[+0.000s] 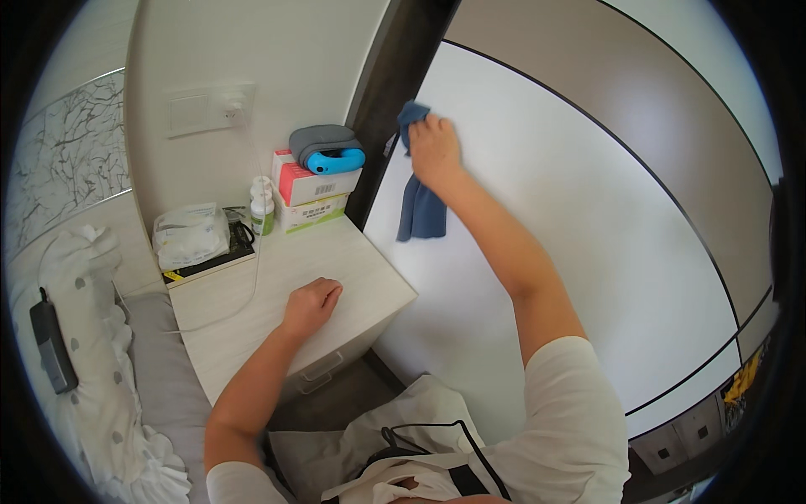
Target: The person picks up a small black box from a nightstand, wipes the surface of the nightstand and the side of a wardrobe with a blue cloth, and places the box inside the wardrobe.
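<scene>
With my right arm stretched far forward, my right hand [435, 151] presses a blue cloth [423, 210] against the white panel [537, 168] of a large door, close to its dark frame. Part of the cloth sticks out past my fingers, and a longer piece hangs below my hand. My left hand [311, 307] rests on the pale wooden top of a bedside cabinet [369, 273], its fingers curled in a loose fist. Whether anything is inside that fist does not show.
On the cabinet stand stacked boxes [315, 212] topped by a grey and blue object [327, 149], a white bottle [262, 206] and a plastic-wrapped pack [191, 237]. A white cable [254, 286] runs from the wall socket [231, 112]. Left lies a bed with a ruffled pillow [92, 336] and a dark device [53, 344].
</scene>
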### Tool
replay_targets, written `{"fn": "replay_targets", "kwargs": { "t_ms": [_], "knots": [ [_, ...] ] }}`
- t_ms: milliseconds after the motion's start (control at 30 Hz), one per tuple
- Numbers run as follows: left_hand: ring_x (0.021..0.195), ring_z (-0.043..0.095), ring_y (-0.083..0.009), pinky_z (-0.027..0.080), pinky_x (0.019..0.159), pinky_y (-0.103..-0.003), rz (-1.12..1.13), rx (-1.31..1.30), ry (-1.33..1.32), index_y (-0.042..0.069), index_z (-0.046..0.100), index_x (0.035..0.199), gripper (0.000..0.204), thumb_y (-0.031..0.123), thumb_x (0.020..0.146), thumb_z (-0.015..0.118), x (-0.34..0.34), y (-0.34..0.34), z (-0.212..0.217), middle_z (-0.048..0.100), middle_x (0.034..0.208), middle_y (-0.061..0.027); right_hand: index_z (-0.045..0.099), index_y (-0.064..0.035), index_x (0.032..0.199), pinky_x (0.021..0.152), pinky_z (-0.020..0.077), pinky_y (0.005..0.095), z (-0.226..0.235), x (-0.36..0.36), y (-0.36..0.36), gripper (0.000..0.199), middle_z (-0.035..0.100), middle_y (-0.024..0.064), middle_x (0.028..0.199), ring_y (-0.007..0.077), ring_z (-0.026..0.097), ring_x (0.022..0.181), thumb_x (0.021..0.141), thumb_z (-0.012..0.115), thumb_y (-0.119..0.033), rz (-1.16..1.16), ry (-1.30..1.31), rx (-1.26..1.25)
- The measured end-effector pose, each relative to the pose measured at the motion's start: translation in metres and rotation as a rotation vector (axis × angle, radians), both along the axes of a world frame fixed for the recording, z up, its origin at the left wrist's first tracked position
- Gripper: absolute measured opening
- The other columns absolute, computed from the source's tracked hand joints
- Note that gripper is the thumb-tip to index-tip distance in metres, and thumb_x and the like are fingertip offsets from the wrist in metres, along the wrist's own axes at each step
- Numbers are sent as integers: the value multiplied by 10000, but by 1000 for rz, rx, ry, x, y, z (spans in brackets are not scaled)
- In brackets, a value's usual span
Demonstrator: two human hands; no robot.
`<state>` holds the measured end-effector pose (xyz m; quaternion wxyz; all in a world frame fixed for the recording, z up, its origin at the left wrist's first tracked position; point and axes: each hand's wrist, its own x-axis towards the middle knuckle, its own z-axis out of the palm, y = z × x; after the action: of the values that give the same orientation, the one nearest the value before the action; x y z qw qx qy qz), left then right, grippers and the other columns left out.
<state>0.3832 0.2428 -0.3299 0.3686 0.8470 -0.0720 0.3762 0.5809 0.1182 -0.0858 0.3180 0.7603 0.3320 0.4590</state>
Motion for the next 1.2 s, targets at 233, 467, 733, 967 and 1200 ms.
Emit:
{"fn": "replay_targets", "kwargs": {
  "t_ms": [233,467,733,967,1200],
  "knots": [
    [665,590,-293,481,585,-364,21,21,12,70,619,835,73,129,824,577,-3,-1,3,610,768,-90,607,-94,1011,818,312,317,-61,0,-23,271,574,11,1001,194,443,1002,802,511,-236,61,184,-170],
    [652,585,-289,481,575,-373,5,50,-68,91,616,828,69,144,827,572,-3,-4,1,595,744,-77,616,-78,970,806,326,333,-106,-21,-44,251,584,21,952,197,458,953,773,504,-187,73,212,-236],
    [658,588,-285,485,579,-375,29,42,-44,88,615,824,82,156,831,570,-2,-2,1,602,753,-72,616,-67,995,813,316,339,-66,-3,-16,274,578,28,959,198,444,962,800,484,-207,73,97,-95],
    [670,590,-287,482,579,-379,11,55,-43,90,612,841,89,163,839,562,-2,-4,1,604,765,-74,642,-52,953,821,315,331,-71,1,-14,253,588,45,942,208,447,965,805,477,-173,115,99,13],
    [669,589,-288,483,583,-378,30,32,1,96,612,842,85,162,838,560,-3,-3,2,603,763,-72,636,-55,979,833,306,352,-100,-5,-18,267,582,60,989,217,435,977,808,487,-195,-17,138,-204]
  ]
}}
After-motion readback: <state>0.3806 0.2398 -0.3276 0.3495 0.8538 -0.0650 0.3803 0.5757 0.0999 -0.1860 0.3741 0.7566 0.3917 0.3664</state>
